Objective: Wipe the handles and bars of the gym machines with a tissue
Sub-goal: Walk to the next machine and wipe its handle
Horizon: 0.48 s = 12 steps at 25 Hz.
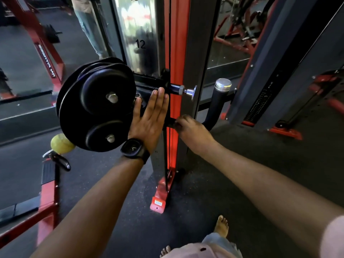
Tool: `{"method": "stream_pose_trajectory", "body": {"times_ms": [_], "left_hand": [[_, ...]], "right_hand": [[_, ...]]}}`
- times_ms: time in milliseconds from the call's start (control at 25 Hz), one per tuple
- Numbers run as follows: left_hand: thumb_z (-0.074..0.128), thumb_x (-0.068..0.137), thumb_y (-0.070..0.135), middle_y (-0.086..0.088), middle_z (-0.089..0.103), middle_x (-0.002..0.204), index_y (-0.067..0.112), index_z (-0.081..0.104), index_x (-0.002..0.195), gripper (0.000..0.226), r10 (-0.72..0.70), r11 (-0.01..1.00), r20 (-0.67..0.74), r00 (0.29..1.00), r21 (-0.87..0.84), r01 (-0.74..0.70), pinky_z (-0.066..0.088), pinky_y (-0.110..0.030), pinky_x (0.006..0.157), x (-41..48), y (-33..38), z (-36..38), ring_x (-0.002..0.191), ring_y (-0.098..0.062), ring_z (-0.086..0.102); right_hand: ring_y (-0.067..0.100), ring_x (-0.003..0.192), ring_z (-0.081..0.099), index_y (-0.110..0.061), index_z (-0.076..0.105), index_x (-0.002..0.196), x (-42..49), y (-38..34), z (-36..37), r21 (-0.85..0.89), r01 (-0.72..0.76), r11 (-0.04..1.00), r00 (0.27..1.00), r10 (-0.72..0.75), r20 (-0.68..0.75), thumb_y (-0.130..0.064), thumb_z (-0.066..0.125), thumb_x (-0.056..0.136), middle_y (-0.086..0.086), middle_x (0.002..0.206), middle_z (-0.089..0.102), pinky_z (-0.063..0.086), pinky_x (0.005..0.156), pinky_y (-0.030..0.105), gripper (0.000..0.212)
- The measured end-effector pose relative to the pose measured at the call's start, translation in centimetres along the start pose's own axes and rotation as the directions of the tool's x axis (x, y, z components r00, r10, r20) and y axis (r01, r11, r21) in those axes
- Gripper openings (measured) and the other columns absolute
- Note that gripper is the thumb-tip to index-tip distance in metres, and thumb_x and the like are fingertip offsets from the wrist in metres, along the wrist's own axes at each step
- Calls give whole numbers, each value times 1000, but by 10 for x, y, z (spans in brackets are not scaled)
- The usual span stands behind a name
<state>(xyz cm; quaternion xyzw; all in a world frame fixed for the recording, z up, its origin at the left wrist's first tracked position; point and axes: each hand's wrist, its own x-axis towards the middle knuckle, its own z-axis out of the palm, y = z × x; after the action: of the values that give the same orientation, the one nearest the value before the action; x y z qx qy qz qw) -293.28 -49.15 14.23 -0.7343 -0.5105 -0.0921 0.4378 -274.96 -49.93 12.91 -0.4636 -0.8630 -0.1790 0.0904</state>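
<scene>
Gripping the inner end of the black handle bar (215, 107), the right hand (189, 129) has its fingers curled round the tube just beside the red upright (176, 53) of the cable machine. No tissue shows. If one is there it is hidden inside that fist, and I cannot tell.

From the hand the bar runs off to the right, low and roughly level, then bends and rises to a silver end cap (223, 84). The rest of its length therefore lies rightward and upward of the fingers.

The left hand (149, 118) is spread flat, fingers straight and close together, palm pressed on the black carriage next to the pulley wheels (96, 107). Its fingertips are near the base of the chrome pull pin (192, 92). It sits on the other side of the upright from the bar, so the right hand is plainly the nearer one and the one placed to wipe, while the left seems to be steadying the carriage.

My judgement is that the next stroke should slide along the tube's axis to the bend, then turn up the riser toward the cap — the grip would have to rotate at the curve to stay on the tube. A black wristwatch (135, 148) sits on the left wrist.
</scene>
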Motion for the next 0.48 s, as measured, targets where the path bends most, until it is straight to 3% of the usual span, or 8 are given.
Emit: {"method": "stream_pose_trajectory", "body": {"times_ms": [80, 240, 320, 400, 480], "left_hand": [[56, 95, 34, -16, -6, 164, 4, -3, 156, 91, 14, 1000, -1, 1000, -8, -14, -10, -56, 117, -1, -1, -1, 152, -27, -1], [55, 94, 36, -16, -6, 164, 3, -3, 156, 91, 22, 1000, 2, 1000, 16, -22, -9, -57, 117, -1, -1, -2, 152, -28, -1], [54, 95, 36, -17, -8, 163, 3, -5, 155, 90, 15, 1000, 21, 1000, -6, -15, -12, -57, 117, -1, 0, -4, 152, -28, -3], [54, 96, 34, -16, -7, 163, 2, -4, 155, 89, 8, 1000, 9, 1000, -19, -8, -13, -57, 116, -1, 1, -4, 152, -28, -3], [55, 96, 33, -15, -4, 164, 3, -1, 156, 87, 2, 1000, -17, 1000, -19, -3, -12, -57, 117, -3, 2, -2, 152, -27, 0]], "right_hand": [[31, 117, 52, -6, 62, 124, 7, -6, -2, 37, 21, 999, 999, -22, 41, -18, 43, 100, 13, 127, 59, 43, 98, 40, 32], [27, 106, 61, -10, 74, 99, -11, 7, -4, -50, 230, 972, 964, -220, 147, -10, 57, 87, 8, 118, 63, 56, 85, 36, 21], [22, 100, 59, -15, 77, 95, -2, 1, -1, -117, 325, 939, 934, -299, 193, -18, 64, 85, 1, 109, 67, 54, 83, 30, 16], [17, 97, 55, -18, 78, 91, 4, -5, -5, -219, 283, 934, 958, -262, 121, -26, 70, 81, -5, 105, 68, 49, 81, 26, 15], [18, 95, 61, -16, 72, 105, -1, -1, -3, -53, 216, 975, 975, -213, 56, -20, 62, 89, 2, 118, 62, 55, 77, 28, 19]]}}
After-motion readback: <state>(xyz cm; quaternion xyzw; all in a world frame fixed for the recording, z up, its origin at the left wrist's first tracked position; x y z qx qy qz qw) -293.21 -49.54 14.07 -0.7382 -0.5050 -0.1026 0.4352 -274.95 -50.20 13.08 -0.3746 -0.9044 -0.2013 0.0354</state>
